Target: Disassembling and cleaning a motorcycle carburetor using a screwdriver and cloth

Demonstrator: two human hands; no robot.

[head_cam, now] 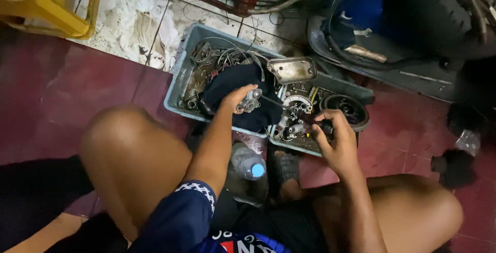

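**Between bare knees, small engine part held over a parts tray**

Nearest, upright on the floor: clear plastic bottle (248, 164) with blue cap. Beyond it, left hand (235, 98) closed around a small grey metal part (250, 101); right hand (333, 138) gripping a dark tool handle (324, 127) (tip hidden among clutter). Work seemingly midway, no fitted assembly visible. Farther, grey plastic tray (186, 62) crammed with wires, black rag (232, 80), metal cover (292, 69), round black ring (345, 109).

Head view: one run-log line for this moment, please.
left hand: holds small silver metal engine part | right hand: grips dark tool handle | below: grey plastic tray of metal parts, black cloth
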